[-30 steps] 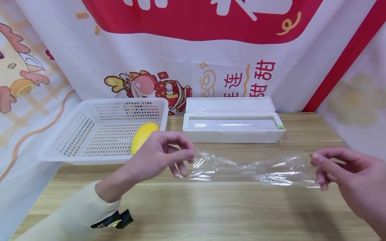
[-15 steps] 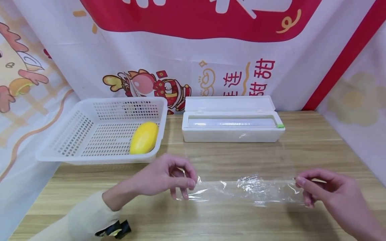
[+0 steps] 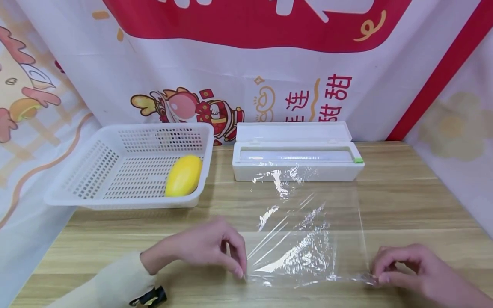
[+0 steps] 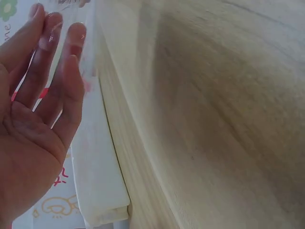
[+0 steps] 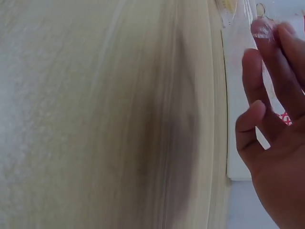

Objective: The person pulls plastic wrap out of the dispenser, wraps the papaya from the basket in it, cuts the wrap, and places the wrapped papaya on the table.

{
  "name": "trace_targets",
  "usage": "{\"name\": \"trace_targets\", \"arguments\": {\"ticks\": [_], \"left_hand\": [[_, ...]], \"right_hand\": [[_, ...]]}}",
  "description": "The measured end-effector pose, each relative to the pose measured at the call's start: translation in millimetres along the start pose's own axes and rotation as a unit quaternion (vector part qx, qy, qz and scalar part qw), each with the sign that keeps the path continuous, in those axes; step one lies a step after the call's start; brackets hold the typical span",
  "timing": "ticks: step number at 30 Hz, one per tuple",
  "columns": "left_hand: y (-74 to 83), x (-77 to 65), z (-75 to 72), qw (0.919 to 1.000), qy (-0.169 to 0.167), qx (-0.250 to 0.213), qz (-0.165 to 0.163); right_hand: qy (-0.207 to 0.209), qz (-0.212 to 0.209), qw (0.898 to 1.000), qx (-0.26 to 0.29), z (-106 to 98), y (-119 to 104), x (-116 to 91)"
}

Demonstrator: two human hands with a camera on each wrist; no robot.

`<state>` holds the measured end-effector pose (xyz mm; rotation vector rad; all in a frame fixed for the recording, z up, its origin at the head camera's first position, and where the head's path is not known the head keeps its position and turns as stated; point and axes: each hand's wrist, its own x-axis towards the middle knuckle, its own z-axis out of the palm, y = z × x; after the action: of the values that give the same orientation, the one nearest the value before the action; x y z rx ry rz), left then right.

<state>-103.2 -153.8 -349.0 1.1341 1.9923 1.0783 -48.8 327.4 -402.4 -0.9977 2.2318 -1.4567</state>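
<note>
1. Wood-grain table (image 3: 416, 194) before a printed cloth backdrop (image 3: 246, 64).
2. Clear film (image 3: 304, 246) stretches from an open white box (image 3: 339, 173) toward the person.
3. Left hand (image 3: 213, 246) pinches its near left corner; right hand (image 3: 410, 270) pinches the near right corner.
4. Yellow oval object (image 3: 184, 175) inside a white basket (image 3: 127, 204) at left.

The wrap (image 3: 304, 252) is glossy, wrinkled plastic. The box (image 3: 335, 173) and basket (image 3: 127, 202) look smooth plastic, the table (image 3: 416, 196) wood-grained, the backdrop (image 3: 215, 64) cloth.
</note>
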Motion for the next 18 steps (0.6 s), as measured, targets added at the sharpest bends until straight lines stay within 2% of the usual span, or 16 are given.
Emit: {"name": "trace_targets", "arguments": {"ticks": [2,5,10,14,18], "left_hand": [[-0.6,1.1,3.8,0.9995,-0.016,0.026,-0.002],[-0.8,2.8,10.3,0.9975,-0.033,0.062,0.001],[-1.9,6.4,20.5,0.9948,-0.054,0.086,0.009],[-4.5,8.6,25.9,0.9916,-0.065,0.111,0.011],[-8.4,9.0,29.8,0.9899,-0.068,0.125,0.000]], "right_hand": [[-0.039,-0.013,0.999,0.029,0.0,2.8,-0.1],[-0.072,-0.006,0.996,0.044,0.7,4.1,-0.3],[-0.086,0.017,0.996,0.012,3.3,4.3,-1.6],[-0.105,0.060,0.993,-0.006,5.4,5.9,-2.3],[-0.114,0.057,0.991,-0.028,8.8,8.0,-1.3]]}}
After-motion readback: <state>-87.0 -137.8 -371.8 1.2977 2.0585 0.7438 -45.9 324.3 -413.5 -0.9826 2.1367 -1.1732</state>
